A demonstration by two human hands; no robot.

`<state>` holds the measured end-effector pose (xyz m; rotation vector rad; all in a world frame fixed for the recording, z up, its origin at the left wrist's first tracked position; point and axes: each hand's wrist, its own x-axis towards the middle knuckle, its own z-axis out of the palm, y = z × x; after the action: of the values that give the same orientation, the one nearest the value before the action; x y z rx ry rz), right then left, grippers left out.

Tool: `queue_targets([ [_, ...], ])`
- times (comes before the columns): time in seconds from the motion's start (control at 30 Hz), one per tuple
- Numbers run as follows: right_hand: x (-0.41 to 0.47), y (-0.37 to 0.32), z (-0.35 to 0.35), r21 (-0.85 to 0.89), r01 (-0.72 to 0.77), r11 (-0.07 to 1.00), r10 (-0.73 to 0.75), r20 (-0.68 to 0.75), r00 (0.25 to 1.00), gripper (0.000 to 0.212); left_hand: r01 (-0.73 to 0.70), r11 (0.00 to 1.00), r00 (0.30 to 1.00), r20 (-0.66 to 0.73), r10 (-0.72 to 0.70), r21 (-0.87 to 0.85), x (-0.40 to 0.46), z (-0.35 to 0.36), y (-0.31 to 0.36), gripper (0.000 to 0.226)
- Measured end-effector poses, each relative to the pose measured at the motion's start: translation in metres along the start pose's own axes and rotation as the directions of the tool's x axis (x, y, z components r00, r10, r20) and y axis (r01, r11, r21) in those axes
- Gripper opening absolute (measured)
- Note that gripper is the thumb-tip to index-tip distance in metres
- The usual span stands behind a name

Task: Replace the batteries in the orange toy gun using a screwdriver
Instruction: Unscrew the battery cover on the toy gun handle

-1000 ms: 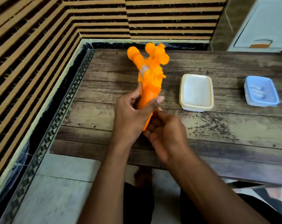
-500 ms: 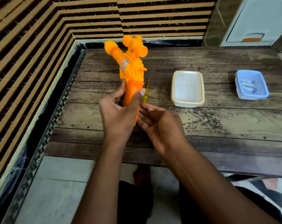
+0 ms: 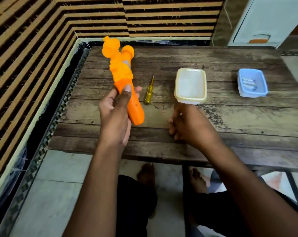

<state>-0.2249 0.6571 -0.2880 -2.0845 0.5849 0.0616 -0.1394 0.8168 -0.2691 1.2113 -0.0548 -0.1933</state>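
Left hand grips orange toy gun by its handle. Right hand, fingers loosely curled (holding nothing), should reach the screwdriver on the counter.

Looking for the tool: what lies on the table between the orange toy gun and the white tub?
A yellow-handled screwdriver lies there, seen from the head view, apart from the orange toy gun and the white tub.

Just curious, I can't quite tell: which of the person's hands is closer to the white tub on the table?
The right hand: its fingers reach up to the near edge of the white tub. The left hand is off to the tub's left, gripping the orange toy gun.
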Motion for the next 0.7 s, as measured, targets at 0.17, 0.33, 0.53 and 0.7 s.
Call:
queue_targets([
  [0.17, -0.001, 0.01, -0.009, -0.37, 0.052, 0.927, -0.065, -0.023, 0.998, 0.006, 0.115, 0.981, 0.988, -0.087, -0.129, -0.157, -0.009, -0.003, 0.001, 0.014],
  [0.33, 0.003, 0.002, -0.014, -0.473, 0.135, 0.871, -0.15, 0.005, 0.989, 0.009, 0.175, 0.946, 0.975, -0.087, -0.205, -0.273, -0.007, -0.008, -0.007, 0.028],
  [0.53, 0.01, 0.005, -0.021, -0.417, 0.118, 0.901, -0.078, 0.113, 0.991, 0.004, 0.204, 0.9, 0.958, -0.112, -0.265, -0.385, 0.0, -0.004, -0.012, 0.034],
  [0.7, 0.013, 0.007, -0.025, -0.357, 0.112, 0.927, -0.067, 0.134, 0.989, 0.008, 0.285, 0.875, 0.941, -0.061, -0.334, -0.392, -0.003, 0.003, -0.011, 0.018],
])
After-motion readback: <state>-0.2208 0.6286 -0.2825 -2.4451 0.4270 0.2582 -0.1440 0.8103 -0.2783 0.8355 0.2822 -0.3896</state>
